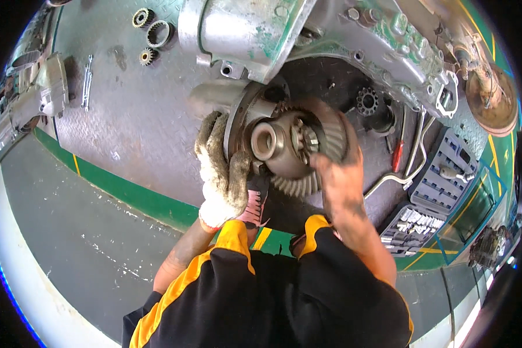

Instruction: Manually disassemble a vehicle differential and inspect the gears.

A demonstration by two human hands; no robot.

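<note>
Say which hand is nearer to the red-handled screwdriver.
Right. The right hand is by the ring gear, left of the screwdriver; the gloved left hand is farther left.

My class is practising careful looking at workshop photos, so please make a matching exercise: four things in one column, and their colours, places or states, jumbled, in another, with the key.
Things
1. Bevel ring gear
2. Screwdriver
3. Socket set case
4. Two slim wrenches

Descriptions
A. Lies open at the right side of the picture
B. Lie side by side, toward the left of the picture
C. Has the bare right grip at it
D. Has a red handle

Right pairs: 1-C, 2-D, 3-A, 4-B
</note>
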